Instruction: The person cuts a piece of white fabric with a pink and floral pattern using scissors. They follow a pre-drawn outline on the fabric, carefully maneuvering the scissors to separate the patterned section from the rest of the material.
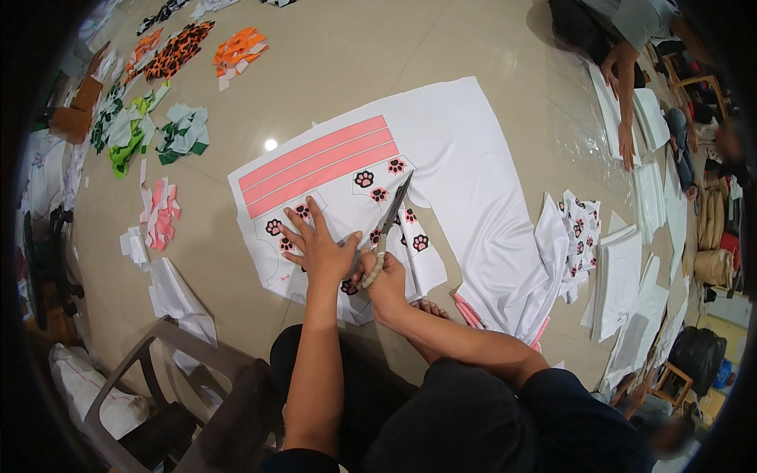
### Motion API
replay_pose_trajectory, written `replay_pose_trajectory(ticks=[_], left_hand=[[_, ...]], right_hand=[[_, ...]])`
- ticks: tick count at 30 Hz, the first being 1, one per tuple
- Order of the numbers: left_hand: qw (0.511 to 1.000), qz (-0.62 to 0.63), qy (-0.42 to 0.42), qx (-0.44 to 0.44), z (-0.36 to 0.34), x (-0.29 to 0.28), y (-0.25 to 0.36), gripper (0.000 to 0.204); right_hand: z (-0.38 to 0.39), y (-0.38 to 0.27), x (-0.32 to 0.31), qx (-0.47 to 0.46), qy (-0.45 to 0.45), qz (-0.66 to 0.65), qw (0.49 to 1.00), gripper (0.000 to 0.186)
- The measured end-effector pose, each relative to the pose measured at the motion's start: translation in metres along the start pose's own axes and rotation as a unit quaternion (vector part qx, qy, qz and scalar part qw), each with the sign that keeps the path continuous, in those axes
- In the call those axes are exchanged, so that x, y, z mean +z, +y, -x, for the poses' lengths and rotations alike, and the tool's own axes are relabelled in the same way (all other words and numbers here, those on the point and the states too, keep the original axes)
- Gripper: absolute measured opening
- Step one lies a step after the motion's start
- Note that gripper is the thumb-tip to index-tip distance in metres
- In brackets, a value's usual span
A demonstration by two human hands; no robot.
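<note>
White fabric point(465, 158) printed with pink stripes and paw marks is spread over the tiled floor. My left hand point(322, 248) lies on its printed part with the fingers spread, pressing it flat. In my right hand point(385, 288) is a pair of scissors point(393, 213) with wrapped handles, fingers closed round them. The dark blades point away from me, and their tips are at the cut edge beside the paw marks. A gap in the fabric runs to the right of the blades. The fabric's right part bunches in folds near my right forearm.
Piles of orange scraps point(239, 54), green scraps point(183, 132) and pink scraps point(160, 213) lie at the left. A dark chair point(169, 378) stands at the lower left. Stacked white pieces point(619, 276) and paw-print pieces point(579, 232) are at the right. Another person's arm point(625, 102) reaches in at the upper right.
</note>
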State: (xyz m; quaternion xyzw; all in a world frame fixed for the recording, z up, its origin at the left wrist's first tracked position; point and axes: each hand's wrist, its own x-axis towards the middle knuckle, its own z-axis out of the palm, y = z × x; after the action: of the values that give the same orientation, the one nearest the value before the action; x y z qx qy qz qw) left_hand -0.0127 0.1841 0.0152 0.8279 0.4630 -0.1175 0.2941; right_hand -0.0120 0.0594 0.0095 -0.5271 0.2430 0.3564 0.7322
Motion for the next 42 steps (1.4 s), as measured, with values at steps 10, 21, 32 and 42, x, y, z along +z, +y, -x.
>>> replay_pose_trajectory(ticks=[10, 21, 32, 42], left_hand=[[1.000, 0.003, 0.013, 0.002, 0.000, 0.003, -0.004, 0.134], [1.000, -0.005, 0.007, -0.007, 0.002, -0.001, 0.000, 0.133], [1.000, -0.017, 0.002, -0.014, 0.002, 0.001, 0.001, 0.109], [0.998, 0.026, -0.029, -0.050, -0.002, -0.002, 0.003, 0.075]], right_hand=[[0.004, -0.005, 0.002, -0.010, 0.003, -0.007, 1.000, 0.034], [-0.003, -0.004, 0.010, -0.013, 0.013, -0.008, 1.000, 0.035], [-0.005, -0.001, 0.017, -0.015, 0.013, -0.048, 0.999, 0.035], [-0.012, 0.005, 0.017, -0.021, 0.012, -0.056, 0.998, 0.031]])
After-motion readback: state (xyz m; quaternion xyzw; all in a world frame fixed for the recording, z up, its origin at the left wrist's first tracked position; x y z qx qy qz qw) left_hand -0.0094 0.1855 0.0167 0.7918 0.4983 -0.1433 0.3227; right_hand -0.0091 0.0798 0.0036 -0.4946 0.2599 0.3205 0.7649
